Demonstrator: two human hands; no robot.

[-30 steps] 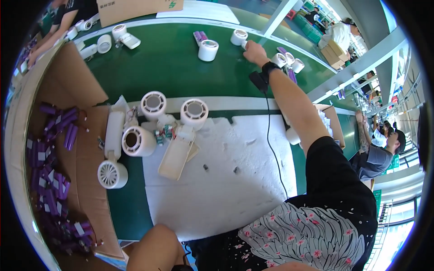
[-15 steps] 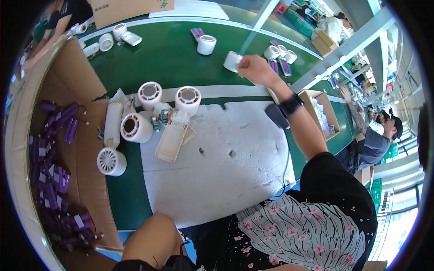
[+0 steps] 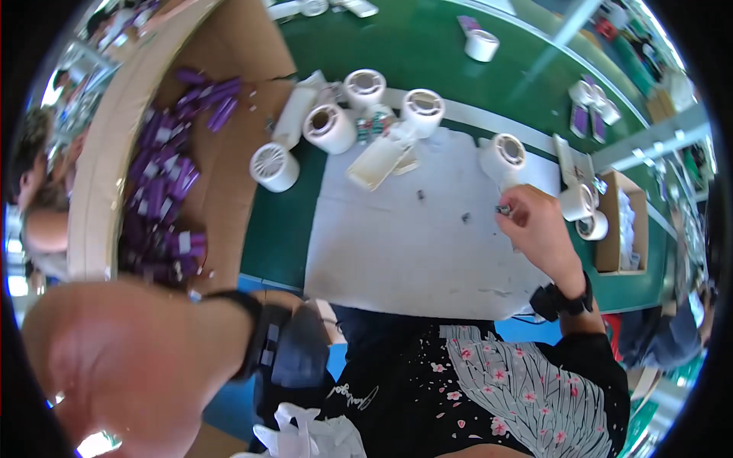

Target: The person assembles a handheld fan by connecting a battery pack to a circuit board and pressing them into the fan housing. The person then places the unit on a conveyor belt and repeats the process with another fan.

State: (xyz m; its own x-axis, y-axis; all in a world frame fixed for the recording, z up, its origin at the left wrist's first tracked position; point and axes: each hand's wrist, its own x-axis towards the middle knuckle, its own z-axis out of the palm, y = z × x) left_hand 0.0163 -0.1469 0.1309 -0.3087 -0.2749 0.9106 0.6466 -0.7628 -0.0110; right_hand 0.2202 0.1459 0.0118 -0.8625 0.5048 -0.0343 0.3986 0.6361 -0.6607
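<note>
My right hand [image 3: 532, 229] is over the right side of the white foam mat [image 3: 397, 252], fingertips pinched on a small dark part too small to name. Just beyond the fingers, a white cylindrical housing [image 3: 504, 156] stands on the mat, its ringed end up. Whether the pinched part joins the housing cannot be told. My left hand [image 3: 130, 366] looms large and blurred at the lower left, close to the camera, its fingers not readable. An opened cream handle shell [image 3: 379, 162] lies at the mat's far edge beside small green circuit boards [image 3: 374, 125] and several white housings [image 3: 330, 128].
A tall cardboard box [image 3: 229, 175] with many purple battery packs [image 3: 162, 175] stands at the left. At the right sits a small carton [image 3: 608, 248] of white parts, with white housings [image 3: 577, 202] beside it. More housings [image 3: 482, 46] rest on the green bench beyond. People work on both sides.
My right hand has come back from the far bench to the mat, where a white housing now stands. My left hand has entered at the lower left. The view has turned left.
</note>
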